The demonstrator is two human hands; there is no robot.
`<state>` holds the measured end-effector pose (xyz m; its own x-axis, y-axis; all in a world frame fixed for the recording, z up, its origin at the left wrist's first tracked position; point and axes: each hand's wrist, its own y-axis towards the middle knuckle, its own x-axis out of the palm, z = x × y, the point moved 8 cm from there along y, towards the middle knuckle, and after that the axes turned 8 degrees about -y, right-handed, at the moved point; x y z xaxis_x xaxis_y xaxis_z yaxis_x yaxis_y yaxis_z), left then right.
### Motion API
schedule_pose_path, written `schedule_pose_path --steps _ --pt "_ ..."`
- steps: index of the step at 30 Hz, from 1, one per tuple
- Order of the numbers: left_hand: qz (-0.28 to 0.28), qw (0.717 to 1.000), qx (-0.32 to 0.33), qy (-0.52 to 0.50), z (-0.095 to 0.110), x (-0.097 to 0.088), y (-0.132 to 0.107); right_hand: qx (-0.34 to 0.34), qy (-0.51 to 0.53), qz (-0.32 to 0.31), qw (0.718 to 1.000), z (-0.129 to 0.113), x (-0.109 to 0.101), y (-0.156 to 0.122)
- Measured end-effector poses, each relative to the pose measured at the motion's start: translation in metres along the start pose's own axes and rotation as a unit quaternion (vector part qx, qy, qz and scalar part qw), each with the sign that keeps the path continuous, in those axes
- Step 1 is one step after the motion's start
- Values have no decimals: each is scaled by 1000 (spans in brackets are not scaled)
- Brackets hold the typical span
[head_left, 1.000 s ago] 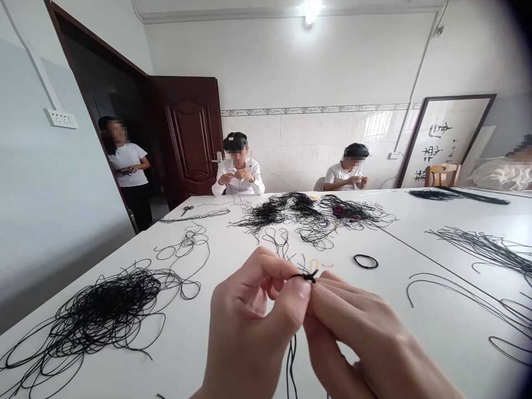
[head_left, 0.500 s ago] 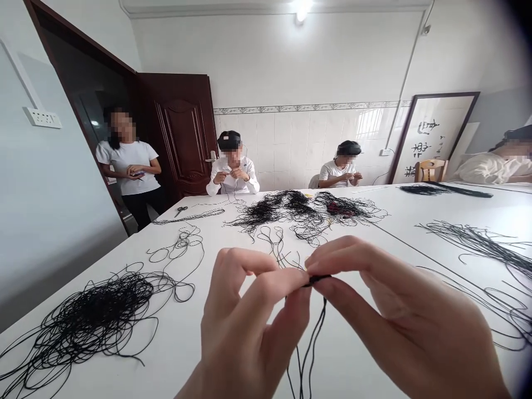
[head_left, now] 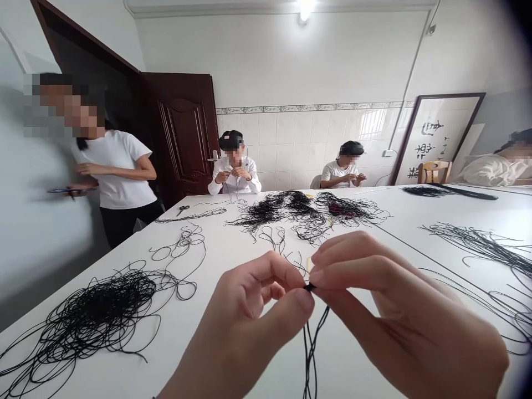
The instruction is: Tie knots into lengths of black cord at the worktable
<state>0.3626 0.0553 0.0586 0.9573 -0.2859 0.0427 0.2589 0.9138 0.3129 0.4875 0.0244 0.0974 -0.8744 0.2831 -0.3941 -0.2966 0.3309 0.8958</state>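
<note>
Thin black cord [head_left: 308,354] hangs in several strands below my fingertips, down past the bottom of the view. A small dark knotted part of it shows between my two hands. My left hand [head_left: 253,316] pinches this part between thumb and index finger. From the other side, my right hand [head_left: 386,299] closes its thumb and fingers on the same cord, its fingertips almost touching the left thumb. Both hands are held above the white table [head_left: 199,354]. How the cord is knotted is too small to tell.
A tangled heap of black cord [head_left: 100,305] lies at the left, more bundles [head_left: 286,208] in the middle and straight strands [head_left: 486,246] at the right. Scissors [head_left: 183,209] lie at the far left edge. People sit across the table; a standing person [head_left: 124,172] is by the door.
My left hand has turned, its thumb now on top at the cord, the index finger bent behind. The right hand keeps its pinch. The standing person has moved left and nearer.
</note>
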Motion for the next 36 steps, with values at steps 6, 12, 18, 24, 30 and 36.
schedule_pose_path --steps 6,12,18,24,30,36 --pt "18 998 30 -56 3 -1 1 1 19 10 1000 2 2 2" --pt "-23 994 -51 -93 -10 5 -4 -2 -4 18 1000 1 2 1" --pt "11 998 -30 -53 -8 -4 -1 -24 -46 1 999 -3 3 -1" --pt "85 991 81 62 15 -7 -6 -41 -82 -1 996 -5 -1 -2" --pt "107 981 125 106 24 -4 -10 -58 -87 -3 995 -8 -1 1" --pt "79 994 32 67 13 -5 -7 -51 -55 18 997 -7 0 2"
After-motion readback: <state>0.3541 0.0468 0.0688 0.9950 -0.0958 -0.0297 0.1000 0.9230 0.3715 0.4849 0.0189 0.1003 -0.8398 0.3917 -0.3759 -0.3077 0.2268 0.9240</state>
